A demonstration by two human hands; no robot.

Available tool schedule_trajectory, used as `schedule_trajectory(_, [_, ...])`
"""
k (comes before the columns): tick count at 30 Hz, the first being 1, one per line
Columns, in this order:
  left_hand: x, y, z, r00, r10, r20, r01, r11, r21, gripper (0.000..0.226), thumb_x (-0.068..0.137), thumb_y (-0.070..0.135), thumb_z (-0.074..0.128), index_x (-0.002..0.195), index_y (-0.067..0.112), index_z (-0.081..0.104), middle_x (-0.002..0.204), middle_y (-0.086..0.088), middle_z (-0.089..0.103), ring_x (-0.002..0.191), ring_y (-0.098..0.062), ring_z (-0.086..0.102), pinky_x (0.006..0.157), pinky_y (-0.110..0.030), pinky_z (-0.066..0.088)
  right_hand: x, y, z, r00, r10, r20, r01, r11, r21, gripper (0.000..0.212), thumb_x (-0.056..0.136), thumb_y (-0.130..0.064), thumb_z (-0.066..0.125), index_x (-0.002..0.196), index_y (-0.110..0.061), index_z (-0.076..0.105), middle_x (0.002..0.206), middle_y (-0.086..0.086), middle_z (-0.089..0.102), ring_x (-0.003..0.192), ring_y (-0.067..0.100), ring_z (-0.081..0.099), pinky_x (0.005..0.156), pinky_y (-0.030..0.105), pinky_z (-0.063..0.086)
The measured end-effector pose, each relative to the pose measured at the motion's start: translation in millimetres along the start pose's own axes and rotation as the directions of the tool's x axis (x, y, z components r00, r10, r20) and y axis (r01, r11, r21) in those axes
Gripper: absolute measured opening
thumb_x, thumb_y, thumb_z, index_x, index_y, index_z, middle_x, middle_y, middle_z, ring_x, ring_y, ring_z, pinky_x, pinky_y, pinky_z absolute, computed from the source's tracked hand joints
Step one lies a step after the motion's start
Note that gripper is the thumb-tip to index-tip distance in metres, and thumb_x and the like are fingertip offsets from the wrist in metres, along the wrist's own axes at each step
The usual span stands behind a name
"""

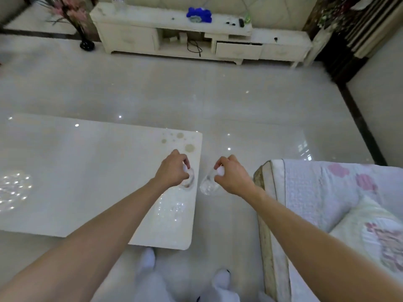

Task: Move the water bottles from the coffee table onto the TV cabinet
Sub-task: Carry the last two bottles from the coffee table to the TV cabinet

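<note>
Two clear water bottles with white caps are in my hands. My left hand [172, 170] grips the top of one clear bottle [189, 180], which is over the right end of the glossy white coffee table [87, 175]. My right hand [232, 174] holds the other clear bottle [208, 185] by its cap, just past the table's right edge, over the floor. The white TV cabinet [174, 34] stands against the far wall across the room. Whether the left bottle rests on the table or is lifted is unclear.
A sofa [327, 203] with a floral quilt and cushion stands close at the right. Shiny tiled floor [196, 94] stretches between table and cabinet. On the cabinet lie a blue object [199, 14] and small dark items; a vase [85, 40] with flowers stands to its left.
</note>
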State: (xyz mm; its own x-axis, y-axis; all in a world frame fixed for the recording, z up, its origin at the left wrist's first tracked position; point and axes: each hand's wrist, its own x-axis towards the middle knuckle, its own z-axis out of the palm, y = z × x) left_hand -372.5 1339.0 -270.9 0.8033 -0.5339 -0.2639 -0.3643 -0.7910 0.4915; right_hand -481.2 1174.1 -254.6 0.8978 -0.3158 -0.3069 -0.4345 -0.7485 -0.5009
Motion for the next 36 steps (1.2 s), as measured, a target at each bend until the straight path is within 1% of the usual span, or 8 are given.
schedule_trajectory(4, [15.1,77.3,-15.5,0.996,0.066,0.058,-0.067,0.998,0.021,0.019,0.067,0.015,0.075,0.085,0.017,0.069,0.096,-0.004,0.054,0.090,-0.024,0.059,0.068,-0.026,0.038,-9.4,37.6,-68.6,0.998,0.046,-0.045,-0.046,0.999,0.000,0.031,0.081,-0.021,0.063,0.111,-0.015,0.057,0.120,0.010,0.047,0.095,0.029,0.059,0.076,0.026,0.041])
schedule_trajectory(7, [39.5,125.0,-27.6,0.989,0.128,0.073,-0.131,0.990,0.047,0.022,0.065,0.016,0.077,0.086,0.016,0.072,0.100,-0.008,0.063,0.094,-0.024,0.060,0.070,-0.025,0.041,-2.6,63.4,-110.0,0.992,0.084,-0.098,-0.084,0.996,0.008,0.033,0.079,-0.022,0.064,0.110,-0.015,0.059,0.119,0.010,0.048,0.097,0.029,0.059,0.078,0.026,0.041])
schedule_trajectory(12, [82.8,177.0,-34.9,0.982,0.181,0.058,-0.184,0.982,0.044,0.022,0.066,0.016,0.076,0.089,0.016,0.073,0.098,-0.006,0.062,0.093,-0.025,0.060,0.069,-0.024,0.040,30.1,100.9,-154.2,0.980,0.120,-0.156,-0.121,0.993,0.001,0.029,0.078,-0.023,0.065,0.105,-0.016,0.059,0.115,0.008,0.048,0.082,0.021,0.053,0.074,0.026,0.040])
schedule_trajectory(16, [131.1,188.6,-36.7,0.982,0.187,0.033,-0.187,0.982,-0.010,0.021,0.066,0.014,0.075,0.087,0.015,0.074,0.099,-0.005,0.060,0.093,-0.023,0.059,0.070,-0.026,0.042,77.5,117.3,-172.3,0.980,0.131,-0.153,-0.132,0.991,-0.001,0.029,0.078,-0.021,0.064,0.105,-0.017,0.058,0.116,0.006,0.046,0.080,0.020,0.051,0.072,0.028,0.041])
schedule_trajectory(22, [236.9,200.2,-55.1,0.979,0.201,0.030,-0.201,0.979,-0.021,0.022,0.064,0.015,0.076,0.086,0.016,0.075,0.088,0.003,0.055,0.083,-0.016,0.054,0.069,-0.026,0.043,186.5,117.9,-203.2,0.990,0.085,-0.115,-0.093,0.993,-0.067,0.030,0.079,-0.028,0.065,0.107,-0.019,0.059,0.115,0.005,0.047,0.084,0.020,0.051,0.073,0.028,0.040])
schedule_trajectory(26, [302.2,196.9,-80.6,0.982,0.189,-0.001,-0.189,0.982,-0.014,0.020,0.065,0.016,0.075,0.085,0.017,0.074,0.086,0.004,0.053,0.082,-0.017,0.056,0.066,-0.024,0.039,263.5,100.7,-229.1,0.996,0.053,-0.073,-0.060,0.993,-0.098,0.031,0.077,-0.028,0.066,0.106,-0.019,0.060,0.115,0.006,0.049,0.094,0.025,0.055,0.079,0.029,0.044])
schedule_trajectory(31, [377.4,182.5,-125.3,0.991,0.124,-0.058,-0.125,0.992,-0.027,0.021,0.066,0.017,0.076,0.088,0.017,0.073,0.092,0.000,0.051,0.090,-0.021,0.057,0.072,-0.024,0.040,355.1,73.2,-255.8,0.999,-0.007,-0.038,0.003,0.994,-0.111,0.029,0.077,-0.023,0.066,0.106,-0.018,0.059,0.112,0.005,0.048,0.091,0.024,0.056,0.077,0.029,0.044])
schedule_trajectory(36, [459.8,159.5,-158.7,0.994,0.052,-0.091,-0.054,0.998,-0.016,0.022,0.068,0.019,0.076,0.090,0.017,0.073,0.091,0.000,0.050,0.090,-0.020,0.056,0.073,-0.025,0.040,462.3,48.2,-279.5,0.996,-0.093,-0.016,0.091,0.988,-0.127,0.031,0.078,-0.022,0.064,0.108,-0.018,0.059,0.112,0.005,0.047,0.091,0.023,0.055,0.078,0.027,0.042])
